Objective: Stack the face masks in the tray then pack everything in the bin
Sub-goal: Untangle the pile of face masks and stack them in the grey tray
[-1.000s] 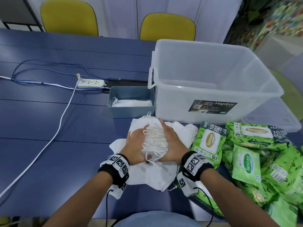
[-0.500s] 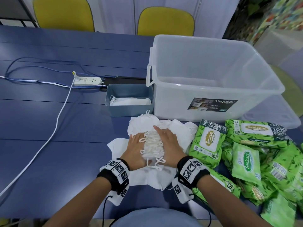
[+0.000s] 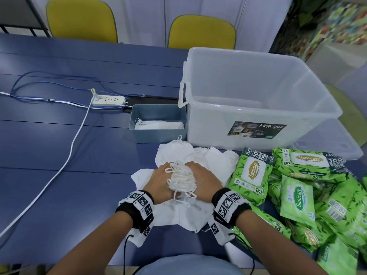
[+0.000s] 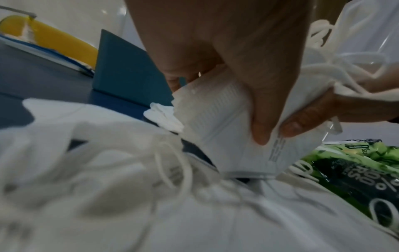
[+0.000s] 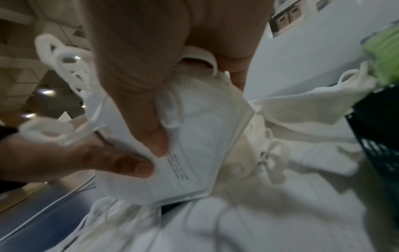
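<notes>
Face masks: a bundle of white face masks (image 3: 183,178) stands on edge between both hands, ear loops bunched on top; it sits above the loose masks (image 3: 178,213) spread on the blue counter (image 3: 59,175)
Left hand: left hand (image 3: 158,180) pressed to the bundle's left side, thumb and fingers wrapped round it; the wrist view shows the thumb (image 4: 259,119) clamped on the mask face, bundle's lower edge just over the pile
Right hand: right hand (image 3: 200,179) squeezing the right side, thumb (image 5: 138,119) pinching the front mask; both hands clamped on the same bundle, close together
Tray: grey-blue tray (image 3: 158,135) just beyond the hands, a few masks already lying in it; it touches the bin's left wall
Bin: clear bin (image 3: 258,96) behind and right, well apart from the hands
Wipes: green wipes packs (image 3: 297,185) heaped at the right, just beside the loose masks
Change: hands and bundle keep the same grip as half a second ago; bundle barely shifted, not yet in the tray
</notes>
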Motion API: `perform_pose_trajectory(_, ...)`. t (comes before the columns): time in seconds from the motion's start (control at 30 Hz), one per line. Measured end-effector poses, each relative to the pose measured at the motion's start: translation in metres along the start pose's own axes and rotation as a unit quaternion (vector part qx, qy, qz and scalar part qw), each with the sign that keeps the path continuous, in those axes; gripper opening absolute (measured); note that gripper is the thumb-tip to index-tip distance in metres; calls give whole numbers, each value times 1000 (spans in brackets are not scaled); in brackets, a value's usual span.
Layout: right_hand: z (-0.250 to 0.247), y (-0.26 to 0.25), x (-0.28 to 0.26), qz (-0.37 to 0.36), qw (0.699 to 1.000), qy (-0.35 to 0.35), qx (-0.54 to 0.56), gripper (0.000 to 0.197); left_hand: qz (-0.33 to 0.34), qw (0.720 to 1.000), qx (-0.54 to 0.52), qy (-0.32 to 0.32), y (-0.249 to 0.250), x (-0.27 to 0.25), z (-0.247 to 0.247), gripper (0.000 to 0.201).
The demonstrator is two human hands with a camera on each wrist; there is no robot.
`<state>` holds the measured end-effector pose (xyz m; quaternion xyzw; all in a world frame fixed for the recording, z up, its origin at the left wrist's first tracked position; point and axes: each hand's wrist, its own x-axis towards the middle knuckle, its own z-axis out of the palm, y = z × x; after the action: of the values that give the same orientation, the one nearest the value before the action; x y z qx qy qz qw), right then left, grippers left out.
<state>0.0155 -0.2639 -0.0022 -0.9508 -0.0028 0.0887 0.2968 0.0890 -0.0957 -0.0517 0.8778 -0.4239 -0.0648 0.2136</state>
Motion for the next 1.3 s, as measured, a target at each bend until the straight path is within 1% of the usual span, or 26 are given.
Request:
perform_pose_trajectory(0.07,-8,-4,0,6,1000,12,15,56,-28,1000,0,-7,2,3,-10,69)
perform_pose_trajectory(0.13,-20,-4,-3,27,997,45,48,59,-110,992,-63,10,3,5,-22,92)
perform_pose_trajectory(0.17,-28,-3,-6,44,994,68,78,59,-157,982,-105,20,2,6,-27,103)
perform_pose_trajectory(0.2,-36,-2,-8,63,987,98,112,60,-193,972,-133,32,-1,7,-31,109)
perform_pose_trajectory(0.23,-43,2,-10,84,977,129,145,62,-226,962,-148,41,-5,8,-34,111)
perform_pose_trajectory(0.27,-51,4,-13,104,965,160,182,65,-259,951,-162,45,-9,9,-36,109)
perform_pose_trajectory(0.33,-65,9,-17,145,928,222,263,65,-328,926,-183,38,-16,14,-37,97)
perform_pose_trajectory(0.37,-70,13,-20,161,904,246,311,64,-358,914,-188,26,-19,17,-35,91)
perform_pose_trajectory(0.4,-73,17,-23,172,877,264,364,68,-386,903,-190,12,-20,21,-34,87)
perform_pose_trajectory(0.43,-75,19,-26,185,847,275,415,79,-408,894,-186,3,-20,26,-32,85)
perform_pose_trajectory(0.47,-75,21,-29,196,817,287,460,94,-420,889,-180,1,-20,31,-30,84)
perform_pose_trajectory(0.5,-75,21,-32,206,787,297,500,107,-428,886,-176,3,-19,36,-28,84)
perform_pose_trajectory(0.53,-74,22,-35,207,762,306,532,115,-432,885,-172,8,-18,42,-26,84)
perform_pose_trajectory(0.57,-73,22,-37,210,743,313,554,118,-436,884,-167,13,-17,47,-24,85)
perform_pose_trajectory(0.6,-73,22,-39,212,734,314,564,118,-441,883,-159,15,-15,52,-23,86)
perform_pose_trajectory(0.73,-70,21,-45,227,721,312,575,108,-480,865,-147,1,-14,65,-22,93)
perform_pose_trajectory(0.8,-67,23,-45,238,715,314,577,108,-498,853,-155,-15,-17,69,-21,95)
perform_pose_trajectory(0.83,-65,22,-44,240,712,318,579,109,-502,849,-163,-19,-19,71,-20,94)
perform_pose_trajectory(0.9,-63,22,-42,248,709,318,579,111,-483,854,-195,-11,-20,74,-17,87)
perform_pose_trajectory(0.97,-63,22,-40,251,710,313,579,103,-447,862,-239,18,-18,76,-16,76)
perform_pose_trajectory(1.03,-63,22,-37,248,715,304,579,94,-418,863,-277,54,-18,75,-19,66)
perform_pose_trajectory(1.17,-63,20,-28,256,714,325,565,93,-375,846,-342,161,-16,64,-41,55)
perform_pose_trajectory(1.3,-60,11,-21,258,719,334,551,84,-308,834,-380,253,-10,45,-73,46)
